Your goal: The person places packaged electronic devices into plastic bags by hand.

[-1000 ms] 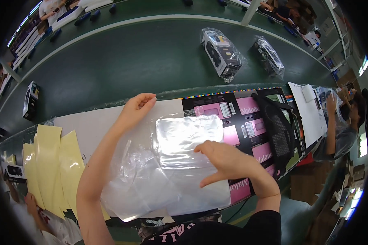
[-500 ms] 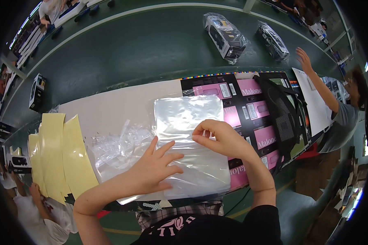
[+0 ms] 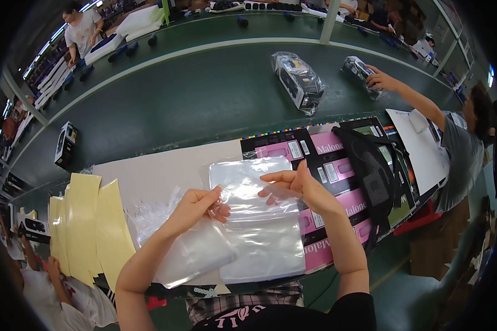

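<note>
A stack of clear flat plastic bags (image 3: 262,248) lies on the table in front of me. My left hand (image 3: 200,207) is closed in a pinch on the edge of a clear plastic bag (image 3: 196,256), which slants down toward the table's near edge. My right hand (image 3: 306,190) is over the upper part of the stack, its thumb raised and its fingers apart, pointing left. Clear film shows over some of its fingers; whether it belongs to the pinched bag I cannot tell. Crumpled clear plastic (image 3: 154,218) lies left of my left hand.
Yellow sheets (image 3: 83,226) lie at the left. Pink-and-black printed card (image 3: 334,171) and a black mesh bag (image 3: 367,165) are at the right. Beyond, on the green surface, stand a wrapped box (image 3: 298,83) and another box (image 3: 66,146). A co-worker's hand (image 3: 382,80) touches a wrapped box (image 3: 361,74).
My left hand went from spread fingers to a pinch on a bag's edge. My right hand's fingers opened out. The co-worker's hand reached the far wrapped box. The view tilted up.
</note>
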Demonstrator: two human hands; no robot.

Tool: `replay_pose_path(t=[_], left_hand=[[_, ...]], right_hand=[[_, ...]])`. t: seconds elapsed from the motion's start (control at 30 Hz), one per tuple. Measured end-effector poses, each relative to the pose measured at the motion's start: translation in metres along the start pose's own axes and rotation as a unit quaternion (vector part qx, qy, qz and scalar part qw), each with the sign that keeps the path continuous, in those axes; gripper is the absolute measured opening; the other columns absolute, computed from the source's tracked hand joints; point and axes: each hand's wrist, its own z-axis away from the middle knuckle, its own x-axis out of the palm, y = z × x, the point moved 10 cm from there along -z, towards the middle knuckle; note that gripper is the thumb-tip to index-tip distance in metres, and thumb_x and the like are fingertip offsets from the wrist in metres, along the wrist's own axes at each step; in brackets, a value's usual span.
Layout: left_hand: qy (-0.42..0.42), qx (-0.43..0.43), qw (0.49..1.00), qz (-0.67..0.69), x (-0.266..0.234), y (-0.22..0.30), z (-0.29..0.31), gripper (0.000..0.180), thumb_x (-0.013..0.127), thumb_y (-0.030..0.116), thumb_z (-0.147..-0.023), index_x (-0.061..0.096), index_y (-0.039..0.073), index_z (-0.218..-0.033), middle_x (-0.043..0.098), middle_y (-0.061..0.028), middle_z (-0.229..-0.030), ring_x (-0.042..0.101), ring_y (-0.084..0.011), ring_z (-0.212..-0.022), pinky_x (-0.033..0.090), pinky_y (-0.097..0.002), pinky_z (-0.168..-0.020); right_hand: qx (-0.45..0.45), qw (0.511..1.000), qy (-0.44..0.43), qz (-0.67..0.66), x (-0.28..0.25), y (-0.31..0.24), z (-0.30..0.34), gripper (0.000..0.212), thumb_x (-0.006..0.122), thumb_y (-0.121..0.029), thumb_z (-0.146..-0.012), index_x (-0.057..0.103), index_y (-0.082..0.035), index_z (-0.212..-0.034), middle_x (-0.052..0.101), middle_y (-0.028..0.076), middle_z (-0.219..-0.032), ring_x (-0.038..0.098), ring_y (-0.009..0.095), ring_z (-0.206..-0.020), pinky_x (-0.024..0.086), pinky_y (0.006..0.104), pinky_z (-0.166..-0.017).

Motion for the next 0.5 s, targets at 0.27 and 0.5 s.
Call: replay_pose_path(t=[0.27,0.5], left_hand=[[-0.011,-0.034,0.998,-0.057,0.000,-0.006,-0.005,0.051,0.043,0.046,-0.089,0.062,-0.001,-0.091,0.064,-0.0122,-0.084,0.064,-0.0171,-0.071,0.047,-0.0243,-0.066],[0.083,0.222,0.972,-0.006,0.005,0.052,0.012,0.037,0.056,0.022,-0.086,0.051,0.002,-0.116,0.061,-0.0084,-0.096,0.057,-0.0137,-0.085,0.044,-0.0257,-0.078]], right_hand=[[-0.087,0.971,0.190,0.118,-0.017,-0.014,0.010,0.027,0.061,-0.015,-0.082,0.057,-0.001,-0.105,0.062,0.006,-0.087,0.058,0.010,-0.076,0.045,0.0222,-0.065],[-0.099,0.962,0.251,0.038,-0.031,-0.012,0.010,0.017,0.056,-0.012,-0.085,0.061,0.005,-0.086,0.061,0.005,-0.066,0.057,0.008,-0.061,0.043,0.0192,-0.051]])
